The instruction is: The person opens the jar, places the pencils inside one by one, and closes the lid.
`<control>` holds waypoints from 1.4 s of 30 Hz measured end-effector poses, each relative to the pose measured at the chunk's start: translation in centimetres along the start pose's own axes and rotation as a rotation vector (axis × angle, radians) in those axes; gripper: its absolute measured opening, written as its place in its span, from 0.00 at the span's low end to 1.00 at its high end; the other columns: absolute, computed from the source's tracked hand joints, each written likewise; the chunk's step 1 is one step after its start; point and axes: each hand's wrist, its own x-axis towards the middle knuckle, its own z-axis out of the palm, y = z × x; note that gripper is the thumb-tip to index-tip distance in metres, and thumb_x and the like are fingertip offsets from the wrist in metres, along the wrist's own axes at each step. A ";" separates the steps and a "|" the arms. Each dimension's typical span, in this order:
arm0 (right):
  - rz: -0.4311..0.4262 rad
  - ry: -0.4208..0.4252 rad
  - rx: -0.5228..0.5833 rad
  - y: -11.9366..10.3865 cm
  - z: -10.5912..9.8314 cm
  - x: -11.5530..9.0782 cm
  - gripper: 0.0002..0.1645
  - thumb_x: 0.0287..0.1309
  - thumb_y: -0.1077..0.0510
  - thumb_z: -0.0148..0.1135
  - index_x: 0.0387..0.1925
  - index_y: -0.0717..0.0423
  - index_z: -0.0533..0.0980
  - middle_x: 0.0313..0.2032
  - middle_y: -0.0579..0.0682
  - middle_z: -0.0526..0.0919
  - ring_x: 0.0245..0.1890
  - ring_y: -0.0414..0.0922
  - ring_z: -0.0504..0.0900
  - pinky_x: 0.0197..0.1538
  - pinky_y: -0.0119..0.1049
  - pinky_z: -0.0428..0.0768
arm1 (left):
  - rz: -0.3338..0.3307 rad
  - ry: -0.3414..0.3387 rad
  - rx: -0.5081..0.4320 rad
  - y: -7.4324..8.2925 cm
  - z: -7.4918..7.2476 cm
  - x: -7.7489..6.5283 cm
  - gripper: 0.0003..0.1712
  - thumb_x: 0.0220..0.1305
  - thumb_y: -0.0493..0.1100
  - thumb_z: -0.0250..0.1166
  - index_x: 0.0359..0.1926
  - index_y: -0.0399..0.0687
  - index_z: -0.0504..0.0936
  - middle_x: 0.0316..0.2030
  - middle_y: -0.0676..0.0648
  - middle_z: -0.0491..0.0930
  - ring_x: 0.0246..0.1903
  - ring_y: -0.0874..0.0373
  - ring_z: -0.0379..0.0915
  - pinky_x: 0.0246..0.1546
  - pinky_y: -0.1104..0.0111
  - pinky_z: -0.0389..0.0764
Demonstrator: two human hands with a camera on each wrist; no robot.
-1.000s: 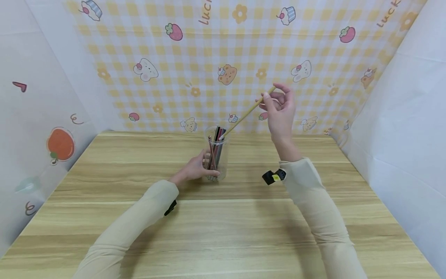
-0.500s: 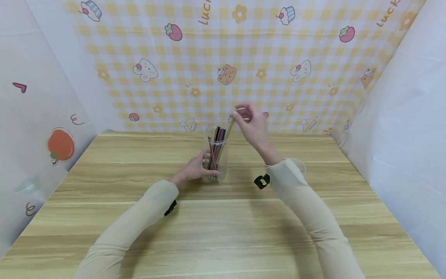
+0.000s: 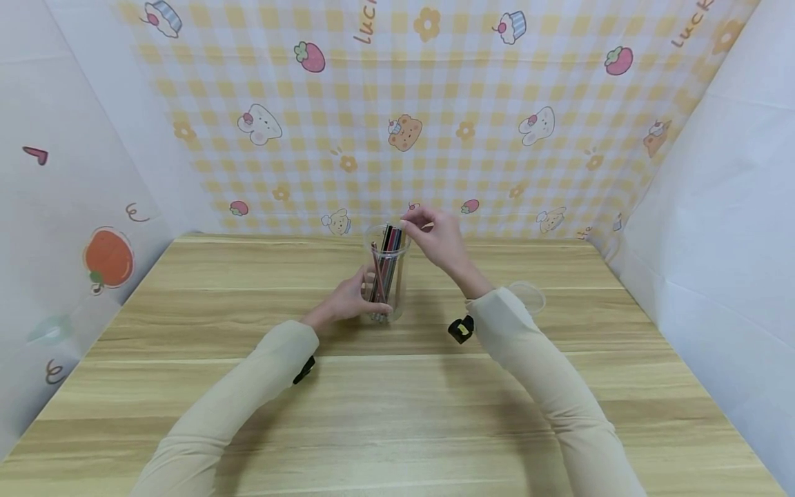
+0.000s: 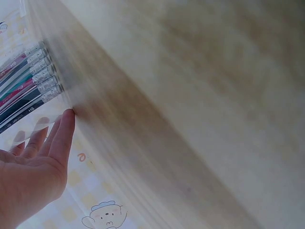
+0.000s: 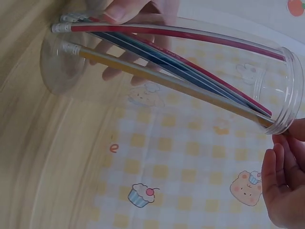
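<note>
A clear plastic jar (image 3: 400, 286) stands on the table with several pencils (image 3: 386, 259) inside, eraser ends down. My left hand (image 3: 344, 300) holds the jar low from the left, thumb in front and fingers behind. In the left wrist view, the fingers of this left hand (image 4: 38, 171) show beside the pencils' eraser ends (image 4: 50, 83). My right hand (image 3: 442, 240) is at the right of the jar's rim. It pinches the upper end of a yellow pencil (image 5: 162, 85), most of which lies inside the jar, as the right wrist view shows.
A clear round lid (image 3: 528, 298) lies on the wooden table (image 3: 397, 414), just beyond the right sleeve. Behind the table hangs a yellow checked cloth (image 3: 348, 90). White sheets (image 3: 714, 207) close off both sides.
My right hand has moved left and down, lowering the yellow pencil from above the rim into the jar. The lid has come into view behind the right sleeve. My left hand keeps its place.
</note>
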 end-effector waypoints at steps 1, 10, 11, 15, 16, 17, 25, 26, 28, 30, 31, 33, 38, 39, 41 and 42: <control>0.000 0.005 0.006 -0.5 0.0 -0.1 0.06 0.52 0.68 0.58 0.31 0.72 0.76 0.30 0.61 0.78 0.30 0.51 0.75 0.37 0.40 0.76 | 0.001 0.000 -0.003 0.0 0.0 0.0 0.52 0.38 0.56 0.72 0.62 0.52 0.54 0.55 0.40 0.65 0.54 0.47 0.60 0.54 0.53 0.60; 0.020 0.011 -0.055 2.3 0.1 0.6 0.07 0.51 0.61 0.62 0.29 0.63 0.79 0.26 0.51 0.79 0.27 0.41 0.75 0.32 0.30 0.75 | -0.003 -0.001 -0.007 0.0 0.1 0.0 0.52 0.38 0.56 0.72 0.62 0.52 0.54 0.55 0.40 0.65 0.54 0.47 0.60 0.54 0.53 0.61; 0.013 0.014 -0.065 2.5 0.1 0.6 0.07 0.51 0.60 0.62 0.29 0.62 0.79 0.26 0.50 0.79 0.26 0.41 0.75 0.32 0.30 0.75 | -0.004 -0.001 -0.005 0.0 0.1 0.0 0.52 0.38 0.56 0.72 0.62 0.52 0.54 0.55 0.40 0.65 0.54 0.47 0.60 0.54 0.54 0.61; -0.015 0.000 -0.097 2.5 0.2 0.6 0.07 0.51 0.58 0.63 0.29 0.60 0.79 0.24 0.49 0.79 0.25 0.41 0.74 0.29 0.31 0.74 | -0.006 0.001 -0.004 0.1 0.1 -0.1 0.52 0.39 0.55 0.72 0.63 0.52 0.53 0.55 0.40 0.65 0.54 0.47 0.60 0.53 0.53 0.62; -0.022 -0.009 -0.107 2.4 0.3 0.6 0.08 0.51 0.58 0.63 0.29 0.60 0.79 0.24 0.48 0.79 0.24 0.41 0.74 0.29 0.31 0.74 | -0.007 0.002 -0.005 0.1 0.1 -0.1 0.52 0.39 0.55 0.72 0.63 0.52 0.52 0.55 0.40 0.65 0.54 0.47 0.60 0.53 0.54 0.62; -0.031 -0.018 -0.122 2.3 0.3 0.6 0.07 0.51 0.58 0.63 0.29 0.59 0.79 0.24 0.48 0.78 0.24 0.40 0.74 0.28 0.31 0.74 | -0.011 0.004 -0.007 0.1 0.1 -0.1 0.52 0.39 0.55 0.72 0.62 0.52 0.53 0.55 0.41 0.66 0.54 0.48 0.60 0.53 0.54 0.62; -0.057 -0.062 -0.196 2.1 0.5 0.5 0.06 0.50 0.58 0.63 0.27 0.59 0.79 0.24 0.47 0.78 0.23 0.41 0.72 0.26 0.32 0.72 | 0.004 -0.001 -0.009 0.1 0.1 0.0 0.52 0.39 0.55 0.72 0.62 0.52 0.53 0.55 0.41 0.66 0.54 0.48 0.60 0.53 0.54 0.62; -0.060 -0.061 -0.205 2.1 0.4 0.5 0.06 0.50 0.58 0.63 0.27 0.59 0.79 0.24 0.47 0.78 0.24 0.41 0.72 0.27 0.32 0.72 | 0.006 -0.001 -0.009 0.1 0.1 0.0 0.52 0.39 0.55 0.72 0.62 0.51 0.53 0.55 0.40 0.66 0.54 0.48 0.60 0.53 0.54 0.62; -0.066 -0.063 -0.221 2.1 0.4 0.5 0.06 0.50 0.58 0.63 0.26 0.58 0.80 0.25 0.47 0.78 0.26 0.41 0.72 0.29 0.32 0.72 | 0.002 0.001 -0.009 0.2 0.1 0.0 0.51 0.38 0.55 0.72 0.62 0.51 0.54 0.55 0.40 0.65 0.54 0.48 0.60 0.53 0.54 0.62; -0.069 -0.062 -0.237 2.1 0.5 0.5 0.06 0.50 0.57 0.63 0.26 0.57 0.80 0.27 0.47 0.78 0.27 0.41 0.72 0.30 0.32 0.72 | 0.001 0.000 -0.008 0.2 0.1 0.0 0.51 0.39 0.54 0.72 0.62 0.51 0.54 0.55 0.40 0.65 0.54 0.48 0.60 0.53 0.53 0.62; -0.066 -0.059 -0.243 2.1 0.5 0.5 0.07 0.50 0.57 0.63 0.26 0.57 0.80 0.28 0.47 0.78 0.28 0.41 0.71 0.31 0.32 0.71 | 0.004 -0.003 -0.007 0.3 0.1 0.0 0.51 0.39 0.54 0.72 0.62 0.51 0.53 0.55 0.40 0.65 0.54 0.47 0.60 0.53 0.53 0.62; -0.068 -0.049 -0.248 2.2 0.5 0.5 0.07 0.50 0.57 0.63 0.27 0.58 0.81 0.29 0.47 0.77 0.27 0.41 0.70 0.29 0.32 0.71 | -0.006 -0.001 -0.004 0.3 0.0 0.0 0.51 0.39 0.54 0.72 0.62 0.51 0.54 0.56 0.41 0.65 0.54 0.48 0.60 0.53 0.54 0.62; -0.086 -0.003 -0.204 2.7 0.3 0.5 0.07 0.51 0.59 0.62 0.28 0.60 0.81 0.28 0.48 0.73 0.24 0.42 0.69 0.26 0.32 0.69 | -0.016 -0.005 -0.009 0.2 0.0 0.0 0.54 0.37 0.56 0.72 0.62 0.52 0.52 0.56 0.40 0.64 0.55 0.48 0.60 0.54 0.54 0.61; -0.090 0.005 -0.186 2.8 0.3 0.5 0.07 0.51 0.60 0.62 0.28 0.61 0.81 0.28 0.49 0.73 0.24 0.42 0.69 0.26 0.33 0.70 | -0.018 -0.005 -0.011 0.2 0.0 0.0 0.54 0.36 0.57 0.72 0.62 0.52 0.52 0.56 0.40 0.64 0.55 0.48 0.60 0.54 0.54 0.61; -0.089 0.018 -0.158 3.0 0.2 0.4 0.07 0.52 0.61 0.61 0.29 0.62 0.80 0.28 0.50 0.74 0.25 0.43 0.70 0.27 0.33 0.72 | -0.018 -0.005 -0.013 0.1 0.0 0.1 0.54 0.35 0.58 0.72 0.62 0.53 0.52 0.56 0.40 0.64 0.54 0.48 0.60 0.54 0.53 0.61; -0.084 0.026 -0.142 3.0 0.1 0.4 0.07 0.52 0.61 0.60 0.30 0.62 0.80 0.29 0.50 0.75 0.26 0.43 0.71 0.29 0.33 0.73 | -0.018 -0.003 -0.013 0.0 0.0 0.1 0.54 0.35 0.58 0.72 0.62 0.53 0.53 0.56 0.40 0.64 0.54 0.48 0.60 0.54 0.53 0.61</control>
